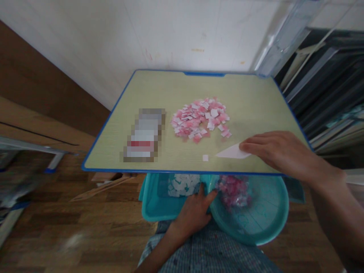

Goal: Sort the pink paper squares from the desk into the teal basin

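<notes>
My right hand (270, 148) is closed over the wide end of a flat white pointed piece (231, 151), perhaps paper or plastic. Its tip points left, low over the pale yellow board (250, 98). Just left of the tip lies a small white square (205, 157). Behind it spreads a heap of small pink-and-white pieces (196, 117). My left hand (196, 210) is below the board's front edge, between two teal basins, fingers apart and nothing visible in them. White pieces (183, 184) lie in the rectangular basin (150, 212) near its fingertips.
A round teal basin (267, 223) holds a clear bag of pink pieces (234, 191). A blurred-out phone-like object (145, 134) lies on the board's left. The white wall (184, 38) stands behind the board, with dark panels (332, 72) at right and a brown box (42, 110) at left.
</notes>
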The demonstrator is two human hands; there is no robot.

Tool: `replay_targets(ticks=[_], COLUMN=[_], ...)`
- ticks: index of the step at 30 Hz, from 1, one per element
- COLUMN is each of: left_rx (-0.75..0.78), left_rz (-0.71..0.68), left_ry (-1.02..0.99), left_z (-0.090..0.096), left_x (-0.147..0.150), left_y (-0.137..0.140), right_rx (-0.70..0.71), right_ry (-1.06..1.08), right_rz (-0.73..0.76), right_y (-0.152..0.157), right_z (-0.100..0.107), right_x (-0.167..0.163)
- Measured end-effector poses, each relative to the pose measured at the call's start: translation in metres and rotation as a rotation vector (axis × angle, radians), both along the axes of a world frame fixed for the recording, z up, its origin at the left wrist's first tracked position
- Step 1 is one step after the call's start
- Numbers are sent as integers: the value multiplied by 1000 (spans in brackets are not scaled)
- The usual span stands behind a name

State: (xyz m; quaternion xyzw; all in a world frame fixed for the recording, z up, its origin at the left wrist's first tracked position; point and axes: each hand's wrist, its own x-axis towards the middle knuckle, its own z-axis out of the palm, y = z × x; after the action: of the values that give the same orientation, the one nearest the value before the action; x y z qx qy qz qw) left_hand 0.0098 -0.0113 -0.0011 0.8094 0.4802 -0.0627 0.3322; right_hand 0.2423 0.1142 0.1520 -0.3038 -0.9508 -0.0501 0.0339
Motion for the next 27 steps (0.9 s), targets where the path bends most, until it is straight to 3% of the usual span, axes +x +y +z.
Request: replay_targets(ticks=[8, 18, 27], left_rx=[-10, -49, -54], left_rz=[-1, 0, 17], left_ry=[8, 14, -7], left_z=[0, -2, 0], left_x=[0, 0, 0], left_y=[1, 1, 1], right_rx=[-77, -145, -102], right_ry=[-88, -69, 15], right_rz=[44, 51, 9], right_y=[3, 3, -3], right_z=[-1, 4, 6], right_x=[-21, -9, -1])
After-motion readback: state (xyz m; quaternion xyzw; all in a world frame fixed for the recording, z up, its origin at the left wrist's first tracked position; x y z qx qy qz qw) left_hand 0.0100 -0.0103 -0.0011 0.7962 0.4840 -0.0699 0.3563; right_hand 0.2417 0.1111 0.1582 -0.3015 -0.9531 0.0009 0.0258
